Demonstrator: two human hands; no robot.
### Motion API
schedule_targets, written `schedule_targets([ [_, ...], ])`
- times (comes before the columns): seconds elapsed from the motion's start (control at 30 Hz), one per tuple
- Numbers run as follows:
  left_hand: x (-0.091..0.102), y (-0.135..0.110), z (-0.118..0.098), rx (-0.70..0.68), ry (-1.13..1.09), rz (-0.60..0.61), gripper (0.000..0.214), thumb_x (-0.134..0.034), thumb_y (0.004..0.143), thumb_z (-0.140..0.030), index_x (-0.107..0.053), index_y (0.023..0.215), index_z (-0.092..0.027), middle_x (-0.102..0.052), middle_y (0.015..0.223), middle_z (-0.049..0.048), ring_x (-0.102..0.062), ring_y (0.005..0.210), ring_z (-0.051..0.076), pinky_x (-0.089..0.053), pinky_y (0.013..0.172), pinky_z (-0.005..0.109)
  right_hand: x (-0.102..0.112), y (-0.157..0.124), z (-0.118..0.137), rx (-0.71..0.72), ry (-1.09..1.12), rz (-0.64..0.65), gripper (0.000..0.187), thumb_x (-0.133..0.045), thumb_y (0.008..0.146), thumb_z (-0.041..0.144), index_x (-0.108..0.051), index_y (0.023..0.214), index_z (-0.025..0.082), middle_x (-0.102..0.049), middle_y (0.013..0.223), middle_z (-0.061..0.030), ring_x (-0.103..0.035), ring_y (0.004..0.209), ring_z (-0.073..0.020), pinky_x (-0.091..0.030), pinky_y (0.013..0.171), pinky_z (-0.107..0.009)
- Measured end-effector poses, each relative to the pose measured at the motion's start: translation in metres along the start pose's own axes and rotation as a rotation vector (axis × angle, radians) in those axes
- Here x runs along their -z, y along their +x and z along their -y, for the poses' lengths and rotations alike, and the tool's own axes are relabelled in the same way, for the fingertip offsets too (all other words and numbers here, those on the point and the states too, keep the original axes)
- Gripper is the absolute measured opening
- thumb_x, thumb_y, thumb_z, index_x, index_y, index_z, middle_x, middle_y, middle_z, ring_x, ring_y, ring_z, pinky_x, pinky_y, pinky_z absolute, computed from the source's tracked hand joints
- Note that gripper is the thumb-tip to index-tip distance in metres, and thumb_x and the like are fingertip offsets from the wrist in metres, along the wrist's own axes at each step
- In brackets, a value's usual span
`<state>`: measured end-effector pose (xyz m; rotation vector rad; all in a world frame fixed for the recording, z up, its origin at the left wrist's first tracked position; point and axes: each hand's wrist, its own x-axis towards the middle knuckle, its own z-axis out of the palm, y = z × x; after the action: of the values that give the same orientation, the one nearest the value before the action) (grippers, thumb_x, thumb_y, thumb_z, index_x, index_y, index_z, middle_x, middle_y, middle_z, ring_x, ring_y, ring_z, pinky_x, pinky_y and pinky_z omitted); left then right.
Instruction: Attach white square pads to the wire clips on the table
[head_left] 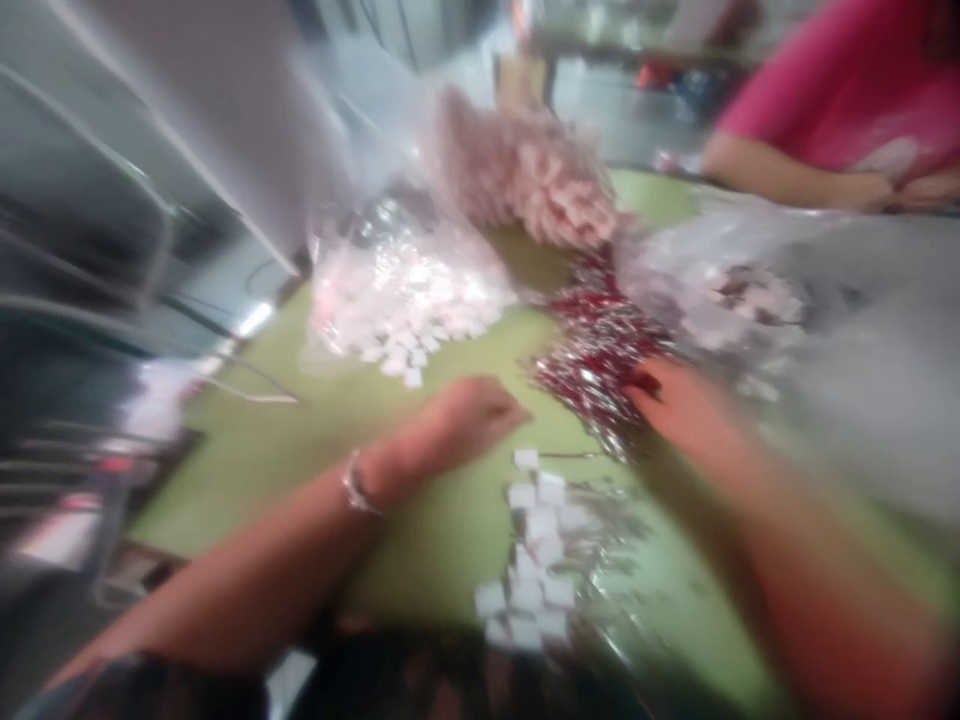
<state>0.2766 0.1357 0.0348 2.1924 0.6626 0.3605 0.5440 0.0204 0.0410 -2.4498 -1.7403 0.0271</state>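
My left hand (pixel 480 418), with a bracelet at its wrist, is over the green table (pixel 315 430), its fingers curled closed; whatever may be in them is hidden. My right hand (pixel 671 395) is at the edge of a pile of thin red and silver strands (pixel 600 345). Its fingertips look pinched together there, but blur hides what they hold. Between my forearms lies a group of small white square pieces (pixel 541 520), several with thin strands running off to the right. One such piece (pixel 526 459) lies apart at the top, its stem pointing right.
A clear plastic bag (pixel 405 270) spills small whitish pieces at the back left. Behind it lies a heap of pink pieces (pixel 555 180). More clear plastic (pixel 847 320) with pale pieces covers the right side. Across the table sits a person in a pink top (pixel 840 90).
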Motion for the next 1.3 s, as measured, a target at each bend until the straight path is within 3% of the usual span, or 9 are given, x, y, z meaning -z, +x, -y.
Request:
schedule_targets([
  [0.07, 0.021, 0.001, 0.009, 0.269, 0.261, -0.262, 0.031, -0.065, 0.081, -0.038, -0.058, 0.058, -0.019, -0.055, 0.062, 0.0072, -0.057, 0.069, 0.024, -0.04, 0.064, 0.031, -0.006, 0.002, 0.001, 0.01, 0.006, 0.026, 0.015, -0.056, 0.087, 0.031, -0.066, 0.09, 0.021, -0.066, 0.089, -0.0057, -0.056, 0.07, -0.0186, -0.032, 0.059, -0.029],
  [0.17, 0.043, 0.0, 0.022, 0.509, 0.567, -0.269, 0.024, -0.066, 0.08, -0.038, -0.059, 0.073, -0.017, -0.055, 0.067, 0.0113, -0.059, 0.074, 0.032, -0.038, 0.063, 0.034, -0.009, 0.003, 0.007, 0.033, 0.056, -0.014, 0.013, -0.055, 0.087, 0.028, -0.066, 0.088, 0.021, -0.065, 0.092, -0.0057, -0.056, 0.072, -0.0182, -0.034, 0.06, -0.029],
  [0.27, 0.045, 0.0, 0.027, 0.505, 0.776, -0.121, 0.021, -0.054, 0.087, -0.031, -0.06, 0.093, -0.012, -0.06, 0.075, 0.016, -0.06, 0.073, 0.033, -0.039, 0.061, 0.034, -0.008, 0.002, 0.01, 0.051, 0.122, -0.106, 0.013, -0.056, 0.087, 0.027, -0.067, 0.085, 0.02, -0.065, 0.09, -0.0048, -0.056, 0.073, -0.0173, -0.035, 0.062, -0.029],
  [0.43, 0.032, 0.002, 0.025, 0.4, 0.837, -0.08, 0.022, -0.044, 0.086, -0.016, -0.062, 0.099, -0.013, -0.064, 0.089, 0.0157, -0.062, 0.078, 0.029, -0.044, 0.064, 0.034, -0.004, -0.004, 0.017, 0.084, 0.188, -0.232, 0.015, -0.054, 0.088, 0.024, -0.067, 0.084, 0.02, -0.066, 0.087, -0.0044, -0.058, 0.074, -0.0174, -0.039, 0.067, -0.029],
  [0.7, 0.023, 0.01, 0.018, 0.245, 0.557, -0.187, 0.016, -0.053, 0.081, -0.022, -0.068, 0.083, -0.017, -0.066, 0.094, 0.0105, -0.062, 0.087, 0.027, -0.048, 0.078, 0.038, 0.005, -0.027, 0.05, 0.189, 0.294, -0.024, 0.013, -0.052, 0.087, 0.02, -0.065, 0.084, 0.021, -0.069, 0.077, -0.001, -0.058, 0.064, -0.0145, -0.038, 0.06, -0.027],
  [0.8, 0.004, 0.009, 0.013, 0.129, 0.139, -0.18, 0.018, -0.059, 0.081, -0.031, -0.066, 0.089, -0.016, -0.068, 0.092, 0.0093, -0.063, 0.084, 0.022, -0.05, 0.079, 0.036, 0.001, -0.032, 0.056, 0.254, 0.366, -0.068, 0.012, -0.054, 0.086, 0.018, -0.066, 0.085, 0.021, -0.071, 0.08, -0.0013, -0.06, 0.067, -0.014, -0.041, 0.063, -0.027],
  [0.9, -0.016, 0.007, 0.01, 0.216, -0.375, -0.023, 0.03, -0.065, 0.079, -0.039, -0.064, 0.098, -0.014, -0.07, 0.079, 0.007, -0.063, 0.067, 0.016, -0.052, 0.067, 0.031, -0.004, -0.035, 0.058, 0.349, 0.419, -0.158, 0.015, -0.052, 0.09, 0.021, -0.067, 0.087, 0.02, -0.072, 0.085, -0.0028, -0.063, 0.074, -0.0147, -0.045, 0.067, -0.027],
  [0.97, -0.024, 0.007, 0.01, 0.287, -0.557, 0.016, 0.036, -0.068, 0.077, -0.04, -0.065, 0.101, -0.013, -0.069, 0.072, 0.0057, -0.062, 0.06, 0.014, -0.052, 0.062, 0.03, -0.007, -0.037, 0.058, 0.388, 0.418, -0.201, 0.018, -0.05, 0.092, 0.022, -0.068, 0.087, 0.019, -0.072, 0.085, -0.0036, -0.064, 0.076, -0.0153, -0.046, 0.069, -0.028],
  [1.3, -0.026, 0.009, 0.011, 0.279, -0.678, 0.006, 0.034, -0.072, 0.075, -0.036, -0.069, 0.1, -0.013, -0.066, 0.066, 0.0016, -0.058, 0.057, 0.009, -0.047, 0.057, 0.023, -0.012, -0.037, 0.057, 0.402, 0.395, -0.132, 0.023, -0.048, 0.094, 0.026, -0.069, 0.091, 0.021, -0.072, 0.089, -0.0039, -0.064, 0.076, -0.0153, -0.045, 0.067, -0.028],
])
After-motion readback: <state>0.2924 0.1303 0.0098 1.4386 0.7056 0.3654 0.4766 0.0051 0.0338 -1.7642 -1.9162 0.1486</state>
